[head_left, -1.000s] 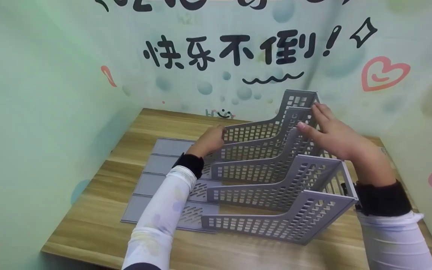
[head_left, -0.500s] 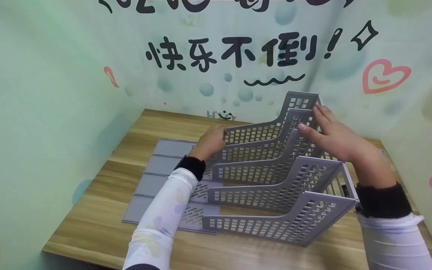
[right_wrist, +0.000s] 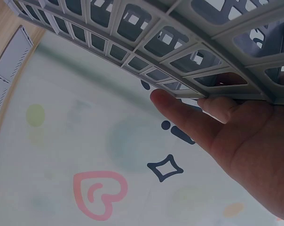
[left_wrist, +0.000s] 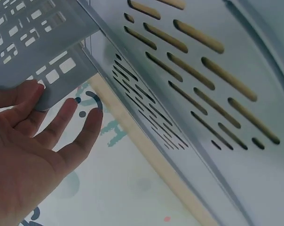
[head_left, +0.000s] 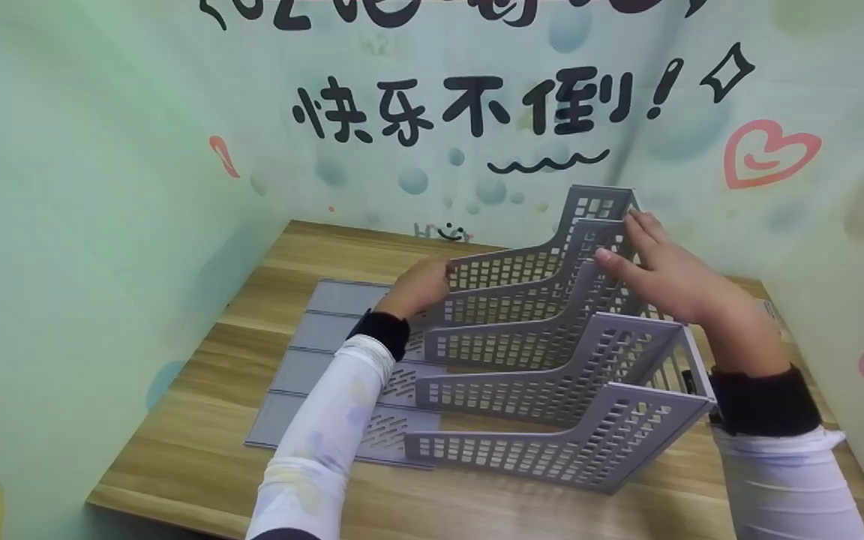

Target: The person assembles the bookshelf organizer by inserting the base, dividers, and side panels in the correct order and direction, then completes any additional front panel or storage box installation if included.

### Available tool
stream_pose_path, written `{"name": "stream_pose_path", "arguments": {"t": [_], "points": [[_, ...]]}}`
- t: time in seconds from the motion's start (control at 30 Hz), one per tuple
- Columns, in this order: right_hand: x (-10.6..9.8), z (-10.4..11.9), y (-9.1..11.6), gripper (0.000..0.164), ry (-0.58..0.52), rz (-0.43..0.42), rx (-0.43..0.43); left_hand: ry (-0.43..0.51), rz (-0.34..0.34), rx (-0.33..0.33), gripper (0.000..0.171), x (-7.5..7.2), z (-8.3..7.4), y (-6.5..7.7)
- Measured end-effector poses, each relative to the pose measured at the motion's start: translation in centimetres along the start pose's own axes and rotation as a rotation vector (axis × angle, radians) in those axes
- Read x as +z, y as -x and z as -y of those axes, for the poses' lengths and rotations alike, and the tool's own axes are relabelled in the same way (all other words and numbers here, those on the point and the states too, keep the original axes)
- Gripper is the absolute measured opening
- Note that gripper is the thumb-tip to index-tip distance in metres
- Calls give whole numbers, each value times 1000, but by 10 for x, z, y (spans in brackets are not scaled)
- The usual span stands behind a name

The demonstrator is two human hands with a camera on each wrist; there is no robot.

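A grey plastic file rack (head_left: pixel 586 431) stands upright, its several perforated dividers rising in steps toward the right. Flat grey base panels (head_left: pixel 327 330) with slots extend from its left side over the table. My left hand (head_left: pixel 421 289) holds the left end of a far divider; in the left wrist view its thumb and a fingertip meet at the corner of the divider (left_wrist: pixel 19 70), with other fingers spread out. At the rack's tall right side, my right hand (head_left: pixel 672 281) lies against the top edges, fingers mostly straight, thumb tip on a middle divider. The barred back (right_wrist: pixel 168 19) partly hides its fingers in the right wrist view.
The wooden table (head_left: pixel 199 420) fits into a corner between printed cloth walls (head_left: pixel 372 180) at the back and sides. Both forearms reach in from the front, with black bands at the wrists and white sleeves.
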State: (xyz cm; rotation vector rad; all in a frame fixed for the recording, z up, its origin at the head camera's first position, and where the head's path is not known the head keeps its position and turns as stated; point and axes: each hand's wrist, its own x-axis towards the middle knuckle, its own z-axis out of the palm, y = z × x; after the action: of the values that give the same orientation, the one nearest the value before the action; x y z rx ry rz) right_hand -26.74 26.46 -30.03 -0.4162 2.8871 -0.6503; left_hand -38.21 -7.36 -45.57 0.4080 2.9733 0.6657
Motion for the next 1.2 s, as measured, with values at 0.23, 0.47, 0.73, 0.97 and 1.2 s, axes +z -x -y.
{"name": "stream_pose_path", "arguments": {"t": [0.23,0.47,0.73,0.97,1.2], "points": [[0,2,2,102,-4,-3,5,-246,-275,123,34,-11,-14,27],[-1,2,3,102,-13,-12,24,30,-28,398,36,-26,-28,69],[-1,5,0,102,-5,-12,20,-102,246,342,17,-17,-19,88],[0,3,1,101,-10,-9,20,-68,239,367,13,-16,-17,89],[0,3,1,101,-14,-7,22,-48,239,386,14,-16,-16,89]]}}
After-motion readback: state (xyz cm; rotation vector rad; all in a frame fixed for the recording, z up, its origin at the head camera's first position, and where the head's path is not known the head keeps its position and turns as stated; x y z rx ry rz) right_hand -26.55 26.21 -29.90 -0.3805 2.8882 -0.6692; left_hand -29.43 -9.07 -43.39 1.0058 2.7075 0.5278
